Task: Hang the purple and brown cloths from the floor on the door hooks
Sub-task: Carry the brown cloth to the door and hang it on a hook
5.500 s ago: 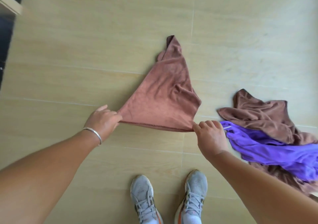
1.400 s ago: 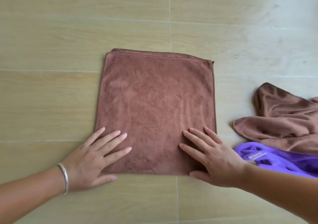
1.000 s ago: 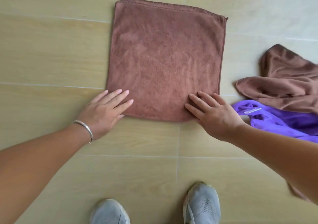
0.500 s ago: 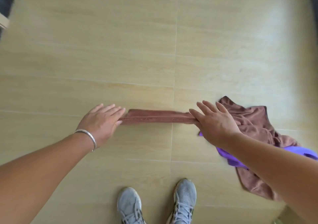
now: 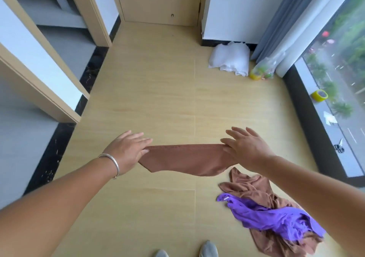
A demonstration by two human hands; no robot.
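Note:
A brown cloth (image 5: 185, 161) hangs stretched in the air between my two hands, above the floor. My left hand (image 5: 128, 151) pinches its left corner with thumb and finger, the other fingers spread. My right hand (image 5: 245, 148) pinches the right corner the same way. On the floor at the lower right lies a crumpled purple cloth (image 5: 276, 220) on top of another brown cloth (image 5: 250, 189). A closed wooden door (image 5: 158, 1) stands at the far end of the room; no hooks show on the part in view.
Wooden door frames (image 5: 59, 75) line the left side. A white bundle (image 5: 230, 60) and a plastic bag (image 5: 264, 69) lie by the grey curtain (image 5: 280, 19). A yellow tape roll (image 5: 320, 94) sits on the window sill at the right. My shoes (image 5: 208, 249) show at the bottom.
The brown cloth lay flat on the floor under my palms; both hands took its near corners and lifted it. My head has risen, so the room and door now show.

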